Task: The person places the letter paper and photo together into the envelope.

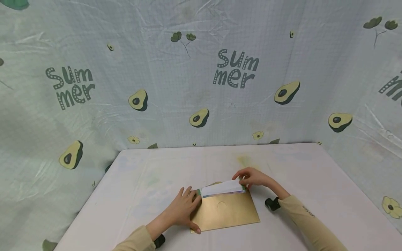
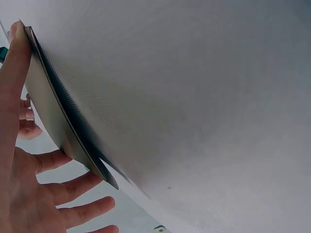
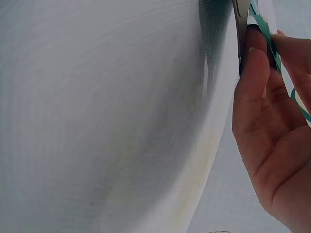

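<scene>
A gold envelope (image 1: 230, 212) lies on the table with its flap side away from me. A white sheet with green edges (image 1: 220, 188) sits partly inside its top opening, with a coloured strip along its lower side. My left hand (image 1: 183, 208) rests on the envelope's left end, thumb at the near corner and fingers spread near the top corner; in the left wrist view those fingers look straight, touching the envelope (image 2: 53, 107). My right hand (image 1: 252, 176) pinches the sheet's right end between thumb and fingers; the right wrist view shows its green edge (image 3: 265, 29) there.
The pale table (image 1: 150, 177) runs to a printed cloth backdrop (image 1: 176, 80) with avocado and lettering patterns. Dark wrist-worn devices (image 1: 272, 204) sit by both sleeves, close above the table.
</scene>
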### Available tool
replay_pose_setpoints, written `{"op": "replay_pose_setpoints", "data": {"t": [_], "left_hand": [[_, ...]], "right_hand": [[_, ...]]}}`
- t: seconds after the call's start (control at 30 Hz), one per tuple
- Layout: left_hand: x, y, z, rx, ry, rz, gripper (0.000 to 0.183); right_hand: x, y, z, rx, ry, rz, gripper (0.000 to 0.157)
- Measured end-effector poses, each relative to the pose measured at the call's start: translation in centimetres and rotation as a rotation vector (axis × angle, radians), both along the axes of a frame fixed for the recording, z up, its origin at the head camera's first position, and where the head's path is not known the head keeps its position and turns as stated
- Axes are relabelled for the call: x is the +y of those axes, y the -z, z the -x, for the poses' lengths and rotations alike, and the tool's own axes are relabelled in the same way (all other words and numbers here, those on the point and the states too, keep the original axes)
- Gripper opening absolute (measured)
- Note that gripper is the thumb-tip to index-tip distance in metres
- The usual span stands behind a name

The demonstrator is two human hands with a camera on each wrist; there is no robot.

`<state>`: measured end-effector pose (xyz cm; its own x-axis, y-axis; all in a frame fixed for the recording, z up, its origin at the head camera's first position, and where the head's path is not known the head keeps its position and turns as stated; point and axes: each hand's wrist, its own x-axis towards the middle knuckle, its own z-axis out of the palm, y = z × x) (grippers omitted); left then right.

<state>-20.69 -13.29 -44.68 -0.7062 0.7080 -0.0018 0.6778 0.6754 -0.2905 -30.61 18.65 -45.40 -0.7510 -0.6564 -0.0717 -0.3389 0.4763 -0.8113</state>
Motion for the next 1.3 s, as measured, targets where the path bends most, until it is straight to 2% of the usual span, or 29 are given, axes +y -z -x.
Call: {"op": "replay_pose_setpoints", "data": {"t": [0.2,0.47,0.73,0.93,1.1,1.23,1.3], "left_hand": [[-0.1,0.2,-0.1,0.027,0.011,-0.009,0.097],[0.0,0.2,0.0,0.032,0.007,-0.005,0.099],[0.1,0.2,0.1,0.018,-0.003,0.019,0.099],[0.1,0.2,0.1,0.018,0.002,0.013,0.099],[0.2,0.1,0.2,0.013,-0.003,0.025,0.1],[0.2,0.0,0.1,-0.002,-0.013,0.03,0.1],[0.1,0.0,0.1,-0.008,-0.016,0.029,0.1]], "right_hand": [[-0.5,-0.1,-0.3,0.028,-0.034,-0.026,0.018],[-1.0,-0.1,-0.8,0.129,-0.081,-0.088,0.009],[-1.7,-0.7,-1.4,0.167,-0.149,-0.151,0.018],[-2.6,-1.7,-2.1,0.186,-0.139,-0.29,0.021],[-3.6,-2.8,-2.4,0.26,-0.172,-0.378,0.025],[-4.6,-3.2,-2.5,0.279,-0.191,-0.413,0.023],[-5.1,-3.1,-2.4,0.259,-0.188,-0.42,0.021]]}}
